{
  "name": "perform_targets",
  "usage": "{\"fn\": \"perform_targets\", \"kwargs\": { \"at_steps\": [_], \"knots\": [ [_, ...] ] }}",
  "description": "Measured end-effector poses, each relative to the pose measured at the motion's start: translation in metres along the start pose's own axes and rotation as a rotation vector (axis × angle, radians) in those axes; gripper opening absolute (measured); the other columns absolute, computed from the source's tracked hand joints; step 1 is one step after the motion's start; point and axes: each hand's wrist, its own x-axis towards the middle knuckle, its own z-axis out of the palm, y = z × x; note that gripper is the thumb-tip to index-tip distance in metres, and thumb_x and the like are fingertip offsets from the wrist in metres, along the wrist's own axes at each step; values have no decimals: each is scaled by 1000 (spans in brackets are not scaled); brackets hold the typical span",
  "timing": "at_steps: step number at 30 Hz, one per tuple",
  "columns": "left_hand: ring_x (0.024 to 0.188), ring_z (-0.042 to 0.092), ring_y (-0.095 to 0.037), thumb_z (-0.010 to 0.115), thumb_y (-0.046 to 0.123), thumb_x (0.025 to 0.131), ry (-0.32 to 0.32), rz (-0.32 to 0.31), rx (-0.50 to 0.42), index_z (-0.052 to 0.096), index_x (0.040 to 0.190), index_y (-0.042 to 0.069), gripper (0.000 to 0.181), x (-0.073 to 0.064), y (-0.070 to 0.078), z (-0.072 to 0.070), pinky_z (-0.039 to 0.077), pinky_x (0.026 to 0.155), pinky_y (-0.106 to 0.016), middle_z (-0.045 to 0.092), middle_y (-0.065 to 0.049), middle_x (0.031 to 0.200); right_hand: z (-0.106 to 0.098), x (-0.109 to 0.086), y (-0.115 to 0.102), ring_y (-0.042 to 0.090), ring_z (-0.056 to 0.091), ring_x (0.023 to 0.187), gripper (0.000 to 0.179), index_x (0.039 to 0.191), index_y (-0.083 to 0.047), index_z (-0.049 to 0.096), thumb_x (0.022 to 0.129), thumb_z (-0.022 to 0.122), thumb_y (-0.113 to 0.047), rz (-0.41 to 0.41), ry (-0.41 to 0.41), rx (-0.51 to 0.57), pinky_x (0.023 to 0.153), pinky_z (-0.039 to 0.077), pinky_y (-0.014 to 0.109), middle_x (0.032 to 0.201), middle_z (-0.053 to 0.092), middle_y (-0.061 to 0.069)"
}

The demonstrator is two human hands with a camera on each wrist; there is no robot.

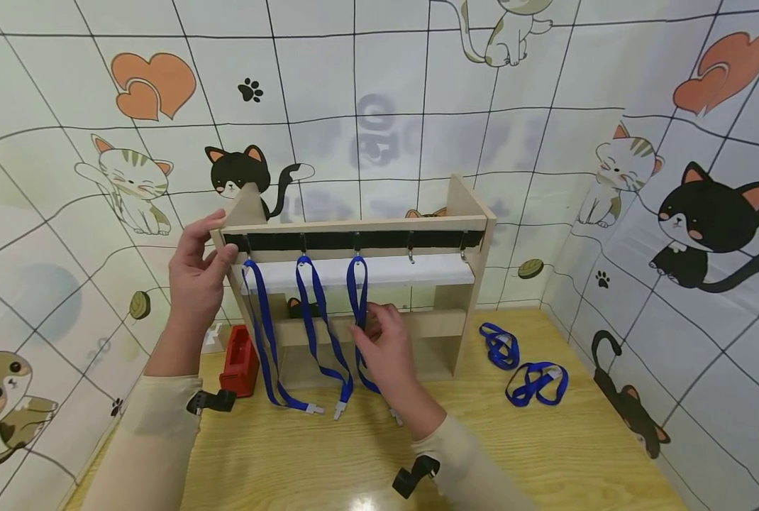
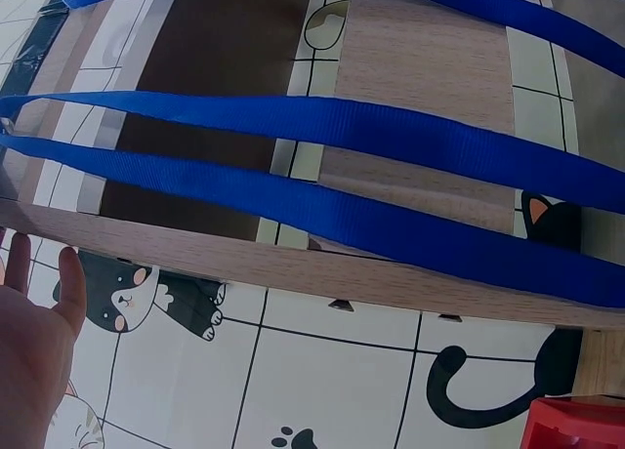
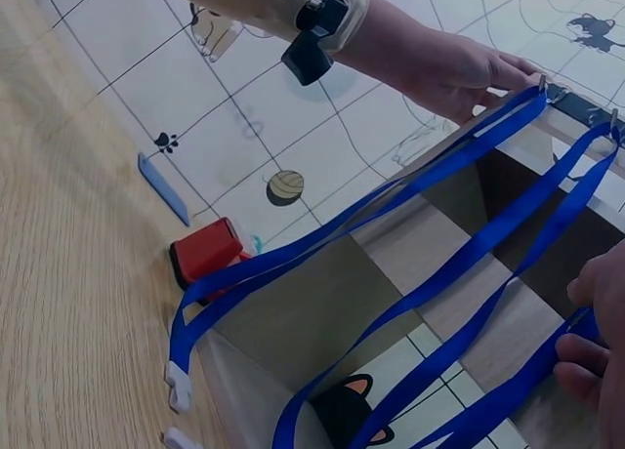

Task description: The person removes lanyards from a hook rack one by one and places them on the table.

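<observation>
Pinching a blue lanyard (image 1: 359, 310) between thumb and fingers, a person's right hand (image 1: 389, 351) is poised below the third hook (image 1: 357, 247) of a wooden rack (image 1: 435, 324), where the strap hangs, while the left hand (image 1: 199, 280) grips the rack's upper left edge. Two hanging lanyards (image 1: 262, 301) dangle to its left; two bunched lanyards (image 1: 534, 388) lie on the bench (image 1: 482, 443) at right.

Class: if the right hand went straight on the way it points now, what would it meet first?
The right hand holds a flat blue fabric lanyard; just beyond, it would probably meet the pale wooden rack first, though depth is unclear.
</observation>
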Motion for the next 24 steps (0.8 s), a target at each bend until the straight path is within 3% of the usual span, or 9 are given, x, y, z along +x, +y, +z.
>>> {"fn": "perform_targets", "kwargs": {
  "at_steps": [8, 14, 24],
  "knots": [
    [149, 49, -31, 72, 2, 106, 2, 3, -4, 63, 148, 4, 42, 0, 1, 1, 51, 118, -38, 55, -10, 164, 3, 0, 1, 13, 62, 71, 8, 106, -3, 80, 99, 81, -2, -15, 34, 37, 60, 53, 25, 92, 71, 4],
    [149, 49, -32, 72, 2, 107, 2, 1, -3, 63, 148, 4, 42, 0, 1, 1, 52, 117, -37, 55, -12, 165, 5, -3, 6, 12, 64, 71, 4, 104, -1, 81, 101, 79, -3, 8, 30, 92, 61, 54, 25, 91, 75, 4],
    [150, 49, -32, 71, 2, 107, 7, -3, 2, 63, 148, 4, 42, -1, 3, 1, 53, 115, -34, 57, -7, 164, 1, -5, 4, 31, 72, 69, 4, 105, -2, 82, 103, 78, -4, 21, 62, 216, 58, 55, 22, 90, 79, 10]
  ]
}}
